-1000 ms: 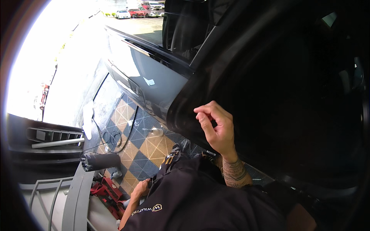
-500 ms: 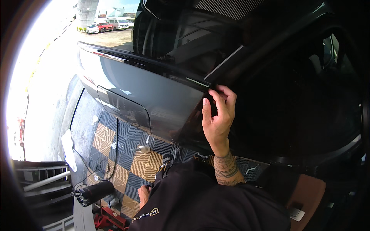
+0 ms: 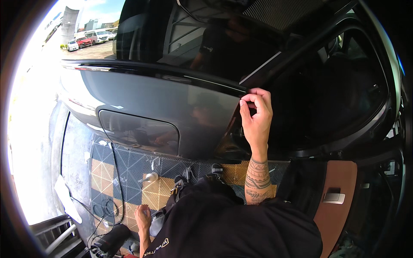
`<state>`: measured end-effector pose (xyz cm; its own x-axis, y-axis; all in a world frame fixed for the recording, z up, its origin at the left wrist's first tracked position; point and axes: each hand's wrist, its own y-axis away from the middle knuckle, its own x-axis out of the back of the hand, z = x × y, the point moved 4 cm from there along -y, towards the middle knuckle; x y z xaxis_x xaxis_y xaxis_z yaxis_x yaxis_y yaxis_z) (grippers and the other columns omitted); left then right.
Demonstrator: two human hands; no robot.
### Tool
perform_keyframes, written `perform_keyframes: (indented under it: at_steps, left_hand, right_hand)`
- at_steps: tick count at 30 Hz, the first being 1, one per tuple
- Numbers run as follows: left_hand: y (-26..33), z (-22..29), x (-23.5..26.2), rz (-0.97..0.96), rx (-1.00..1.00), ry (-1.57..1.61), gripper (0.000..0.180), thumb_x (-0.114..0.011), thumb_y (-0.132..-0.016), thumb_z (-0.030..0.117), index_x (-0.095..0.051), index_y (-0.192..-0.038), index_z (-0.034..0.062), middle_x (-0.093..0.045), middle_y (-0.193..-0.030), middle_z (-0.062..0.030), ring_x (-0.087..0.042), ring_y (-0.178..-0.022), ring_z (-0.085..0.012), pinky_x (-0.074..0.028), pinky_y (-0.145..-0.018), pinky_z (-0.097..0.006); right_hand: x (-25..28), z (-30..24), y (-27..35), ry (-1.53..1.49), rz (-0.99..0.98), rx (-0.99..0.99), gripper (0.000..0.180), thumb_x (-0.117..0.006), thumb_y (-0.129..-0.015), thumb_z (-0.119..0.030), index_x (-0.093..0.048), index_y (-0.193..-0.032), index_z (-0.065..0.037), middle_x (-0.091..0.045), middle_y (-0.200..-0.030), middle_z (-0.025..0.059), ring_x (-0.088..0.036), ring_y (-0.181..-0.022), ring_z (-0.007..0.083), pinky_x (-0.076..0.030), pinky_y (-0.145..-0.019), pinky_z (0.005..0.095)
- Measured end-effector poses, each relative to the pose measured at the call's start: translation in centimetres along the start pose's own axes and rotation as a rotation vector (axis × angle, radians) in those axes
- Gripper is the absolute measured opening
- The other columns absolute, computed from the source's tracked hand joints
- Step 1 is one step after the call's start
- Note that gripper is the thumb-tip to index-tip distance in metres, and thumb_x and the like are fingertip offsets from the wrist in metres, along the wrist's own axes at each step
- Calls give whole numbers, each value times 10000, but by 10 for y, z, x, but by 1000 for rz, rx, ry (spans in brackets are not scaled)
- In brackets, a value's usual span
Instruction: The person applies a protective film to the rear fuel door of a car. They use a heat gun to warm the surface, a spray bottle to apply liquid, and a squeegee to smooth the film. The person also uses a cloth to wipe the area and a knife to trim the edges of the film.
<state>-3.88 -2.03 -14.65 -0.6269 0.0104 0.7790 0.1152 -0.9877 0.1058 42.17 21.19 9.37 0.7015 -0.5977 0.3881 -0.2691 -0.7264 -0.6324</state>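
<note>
My right hand (image 3: 258,109) is raised at the rear top corner of a dark grey car body panel (image 3: 206,103). Its thumb and forefinger are pinched together at the end of the black window trim (image 3: 202,82), by the open door frame. Whatever thin thing lies between those fingertips is too small to make out. Low on the left, my left hand (image 3: 143,218) hangs beside my body with its fingers loosely bent, and nothing shows in it. A grey object (image 3: 158,222) sits close by it, against my dark clothing.
Below the closed fuel flap (image 3: 140,129) lies tan and grey tiled flooring (image 3: 129,172) with a cable (image 3: 118,185) and a pale bottle (image 3: 150,176). A black cylinder (image 3: 112,238) stands at lower left. The brown-trimmed door (image 3: 337,206) is at right.
My head view has shifted, so the car looks more level. My right fingertips have closed together at the panel corner. My left hand has swung out leftward from my body.
</note>
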Motion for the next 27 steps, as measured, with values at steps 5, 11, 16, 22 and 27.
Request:
perform_keyframes:
  at_steps: [5, 11, 16, 22, 27]
  left_hand:
    - [-64, 118, 30, 48, -145, 43, 87, -619, -801, -45, -648, -883, -35, -607, -774, -144, -601, -645, -263, -471, -605, -355]
    - [-133, 304, 61, 149, -579, 208, 148, -660, -779, -55, -679, -919, -13, -585, -788, -87, -615, -673, -206, -504, -629, -299]
    - [-183, 423, 69, 231, -877, 184, 177, -710, -742, -42, -693, -908, 17, -549, -820, -74, -570, -701, -213, -487, -616, -328]
    - [-215, 484, 63, 230, -1101, 52, 209, -752, -694, 15, -702, -892, 58, -504, -810, -45, -546, -735, -203, -478, -608, -323]
    - [-225, 495, 58, 148, -1236, -61, 201, -750, -661, 39, -695, -848, 87, -481, -813, -27, -531, -739, -192, -479, -606, -320]
  right_hand:
    - [-1, -17, -8, 69, 20, 241, 117, -632, -755, 67, -561, -817, -3, -460, -1025, 120, -564, -772, 211, -480, -684, 318]
    - [-7, -13, -20, -24, -10, 329, 177, -631, -706, 110, -542, -816, 4, -446, -1019, 124, -550, -709, 191, -476, -604, 291]
    - [-6, -7, -38, -86, -45, 435, 195, -666, -674, 82, -558, -814, 0, -480, -1010, 126, -526, -779, 234, -462, -639, 323]
    - [-5, -8, -54, -151, -102, 511, 196, -684, -672, 51, -584, -832, -5, -504, -1013, 124, -522, -817, 259, -450, -689, 345]
    - [-1, -9, -59, -156, -140, 551, 191, -692, -681, 30, -589, -841, 13, -511, -1015, 128, -532, -836, 266, -448, -702, 356]
